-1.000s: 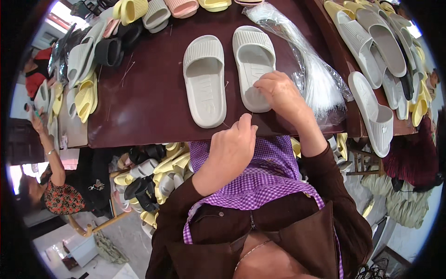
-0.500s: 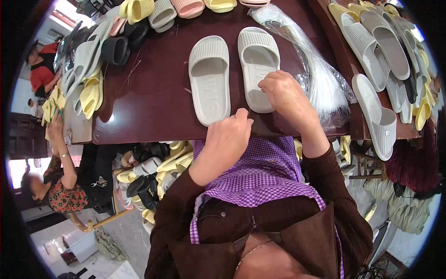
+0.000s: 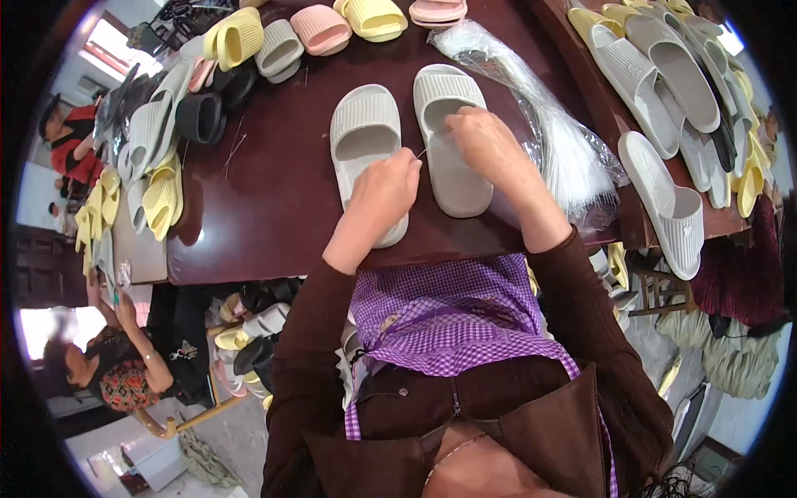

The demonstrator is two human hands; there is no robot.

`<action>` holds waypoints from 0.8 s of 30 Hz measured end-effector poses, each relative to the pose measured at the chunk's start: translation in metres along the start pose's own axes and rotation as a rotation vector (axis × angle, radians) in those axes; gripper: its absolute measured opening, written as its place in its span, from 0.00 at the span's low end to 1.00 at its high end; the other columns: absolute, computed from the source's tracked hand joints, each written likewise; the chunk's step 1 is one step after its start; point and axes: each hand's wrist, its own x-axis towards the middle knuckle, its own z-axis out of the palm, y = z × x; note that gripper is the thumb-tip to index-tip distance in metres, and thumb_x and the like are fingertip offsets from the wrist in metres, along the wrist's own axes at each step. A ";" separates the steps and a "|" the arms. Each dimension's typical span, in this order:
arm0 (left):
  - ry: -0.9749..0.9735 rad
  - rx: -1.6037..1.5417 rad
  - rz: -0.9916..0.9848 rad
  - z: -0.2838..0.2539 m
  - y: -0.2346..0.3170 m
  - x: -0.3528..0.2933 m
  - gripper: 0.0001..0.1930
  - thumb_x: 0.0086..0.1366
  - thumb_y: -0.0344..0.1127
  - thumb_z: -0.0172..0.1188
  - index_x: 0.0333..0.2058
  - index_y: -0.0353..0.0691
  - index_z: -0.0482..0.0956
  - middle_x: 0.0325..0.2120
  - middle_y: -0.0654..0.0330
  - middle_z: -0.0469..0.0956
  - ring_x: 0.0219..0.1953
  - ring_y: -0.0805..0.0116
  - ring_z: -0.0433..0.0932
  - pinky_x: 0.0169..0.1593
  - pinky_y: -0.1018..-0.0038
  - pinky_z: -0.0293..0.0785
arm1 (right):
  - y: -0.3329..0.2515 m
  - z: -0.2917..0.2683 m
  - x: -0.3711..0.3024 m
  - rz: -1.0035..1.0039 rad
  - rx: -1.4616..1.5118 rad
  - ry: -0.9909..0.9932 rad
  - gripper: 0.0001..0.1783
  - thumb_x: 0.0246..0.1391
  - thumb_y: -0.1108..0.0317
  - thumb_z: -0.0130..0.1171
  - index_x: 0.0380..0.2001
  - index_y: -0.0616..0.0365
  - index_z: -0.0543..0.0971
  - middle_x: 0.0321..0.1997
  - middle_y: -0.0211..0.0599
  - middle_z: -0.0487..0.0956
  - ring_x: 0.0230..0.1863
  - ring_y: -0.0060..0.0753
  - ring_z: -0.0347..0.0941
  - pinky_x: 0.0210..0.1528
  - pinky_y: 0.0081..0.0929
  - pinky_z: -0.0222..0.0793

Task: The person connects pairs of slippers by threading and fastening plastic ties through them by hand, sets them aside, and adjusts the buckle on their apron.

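Two light grey slide sandals lie side by side on the dark red table, toes pointing away from me: the left sandal (image 3: 366, 108) and the right sandal (image 3: 448, 83). My left hand (image 3: 378, 199) is over the left sandal's footbed, its fingers pinched on a thin pale strand (image 3: 422, 154) that shows only faintly. Over the right sandal, near its strap opening, my right hand (image 3: 490, 145) is closed in a pinch; what its fingertips hold is hidden. To the right lies a clear plastic bag (image 3: 552, 133) full of thin white strands.
Yellow, pink and grey slides (image 3: 320, 31) line the table's far edge. More slides, some black (image 3: 199, 116), are heaped at the left. Grey and yellow slides (image 3: 664, 75) stack on the right-hand ledge. At the left, a person (image 3: 124, 365) handles yellow slides.
Both hands have moved forward over the sandals, the left one also leftward. The right hand has reached the strap opening. The table and sandals sit slightly lower in view.
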 end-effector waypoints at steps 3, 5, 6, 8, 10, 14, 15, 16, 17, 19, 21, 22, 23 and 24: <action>0.027 0.010 -0.019 0.004 -0.008 0.016 0.11 0.64 0.37 0.49 0.32 0.34 0.74 0.26 0.43 0.77 0.32 0.42 0.76 0.37 0.54 0.71 | -0.002 -0.001 0.002 0.037 0.002 0.021 0.10 0.44 0.76 0.52 0.31 0.66 0.78 0.30 0.50 0.78 0.38 0.51 0.74 0.41 0.41 0.70; 0.019 0.027 -0.025 0.008 -0.009 0.021 0.11 0.64 0.37 0.49 0.33 0.34 0.73 0.26 0.43 0.77 0.32 0.42 0.76 0.37 0.54 0.71 | -0.004 -0.003 0.000 0.062 0.019 0.050 0.11 0.46 0.76 0.51 0.34 0.65 0.78 0.32 0.50 0.78 0.39 0.52 0.75 0.41 0.41 0.70; 0.010 0.047 -0.042 0.009 -0.008 0.024 0.11 0.64 0.37 0.49 0.33 0.34 0.73 0.26 0.43 0.77 0.32 0.42 0.76 0.37 0.53 0.71 | -0.002 -0.004 0.000 0.062 0.010 0.049 0.11 0.46 0.76 0.51 0.34 0.65 0.78 0.32 0.50 0.78 0.39 0.52 0.75 0.41 0.41 0.70; 0.005 0.061 -0.059 0.010 -0.009 0.028 0.11 0.64 0.37 0.49 0.33 0.34 0.73 0.26 0.42 0.77 0.33 0.42 0.76 0.38 0.53 0.71 | 0.004 -0.010 0.001 0.075 0.078 0.140 0.11 0.47 0.76 0.50 0.34 0.65 0.78 0.33 0.51 0.78 0.38 0.52 0.75 0.41 0.40 0.71; 0.076 0.074 -0.004 0.013 -0.016 0.031 0.10 0.64 0.36 0.49 0.30 0.33 0.70 0.22 0.42 0.76 0.29 0.42 0.77 0.33 0.52 0.71 | 0.006 -0.014 0.006 0.080 0.108 0.181 0.11 0.48 0.76 0.49 0.34 0.65 0.79 0.34 0.52 0.79 0.38 0.52 0.75 0.41 0.40 0.71; 0.129 0.075 0.045 0.014 -0.013 0.033 0.10 0.64 0.36 0.50 0.29 0.33 0.69 0.19 0.43 0.76 0.26 0.42 0.77 0.30 0.51 0.71 | 0.031 -0.024 0.041 0.243 0.196 0.228 0.11 0.50 0.73 0.50 0.33 0.66 0.79 0.33 0.53 0.79 0.36 0.52 0.76 0.41 0.38 0.71; 0.140 0.078 0.054 0.014 -0.012 0.034 0.10 0.64 0.36 0.50 0.28 0.34 0.69 0.19 0.43 0.76 0.25 0.42 0.77 0.30 0.51 0.71 | 0.040 -0.019 0.052 0.277 0.166 0.189 0.11 0.49 0.70 0.52 0.31 0.65 0.80 0.31 0.53 0.79 0.35 0.52 0.76 0.41 0.39 0.71; 0.142 0.079 0.053 0.014 -0.013 0.033 0.10 0.64 0.36 0.50 0.28 0.34 0.69 0.19 0.43 0.76 0.25 0.42 0.77 0.30 0.51 0.71 | 0.048 -0.012 0.065 0.305 0.140 0.148 0.12 0.48 0.67 0.55 0.30 0.65 0.80 0.30 0.54 0.79 0.35 0.52 0.76 0.41 0.39 0.71; 0.161 0.075 0.066 0.017 -0.014 0.033 0.10 0.64 0.36 0.50 0.28 0.34 0.69 0.19 0.44 0.76 0.25 0.42 0.77 0.30 0.51 0.71 | 0.057 -0.004 0.076 0.306 0.137 0.151 0.12 0.48 0.67 0.55 0.30 0.65 0.80 0.30 0.54 0.79 0.35 0.52 0.76 0.41 0.39 0.71; 0.200 0.071 0.082 0.022 -0.016 0.033 0.10 0.63 0.36 0.51 0.28 0.34 0.68 0.19 0.44 0.76 0.24 0.42 0.76 0.29 0.51 0.72 | 0.070 0.012 0.098 0.371 -0.078 0.000 0.15 0.45 0.61 0.58 0.29 0.65 0.81 0.29 0.53 0.79 0.35 0.52 0.77 0.40 0.40 0.71; 0.210 0.066 0.083 0.023 -0.018 0.033 0.10 0.63 0.36 0.51 0.28 0.34 0.68 0.18 0.44 0.76 0.24 0.42 0.77 0.29 0.51 0.72 | 0.073 0.007 0.115 0.339 -0.117 -0.091 0.16 0.44 0.60 0.59 0.29 0.65 0.81 0.29 0.53 0.79 0.35 0.52 0.77 0.40 0.40 0.71; 0.217 0.064 0.085 0.023 -0.019 0.033 0.10 0.63 0.36 0.51 0.27 0.34 0.68 0.18 0.44 0.76 0.24 0.42 0.77 0.29 0.52 0.72 | 0.073 0.005 0.123 0.309 -0.152 -0.182 0.17 0.42 0.59 0.60 0.28 0.65 0.81 0.29 0.52 0.79 0.35 0.52 0.77 0.40 0.40 0.71; 0.223 0.063 0.086 0.022 -0.020 0.032 0.10 0.63 0.36 0.52 0.27 0.34 0.68 0.18 0.44 0.76 0.24 0.43 0.77 0.28 0.52 0.72 | 0.072 0.004 0.129 0.279 -0.187 -0.273 0.18 0.41 0.58 0.61 0.28 0.65 0.81 0.29 0.52 0.80 0.35 0.52 0.77 0.40 0.40 0.71; 0.227 0.063 0.081 0.021 -0.020 0.031 0.10 0.63 0.36 0.52 0.27 0.34 0.68 0.18 0.44 0.76 0.24 0.43 0.77 0.28 0.52 0.72 | 0.071 0.005 0.134 0.273 -0.187 -0.275 0.18 0.41 0.58 0.61 0.28 0.65 0.81 0.29 0.52 0.80 0.35 0.52 0.77 0.40 0.40 0.71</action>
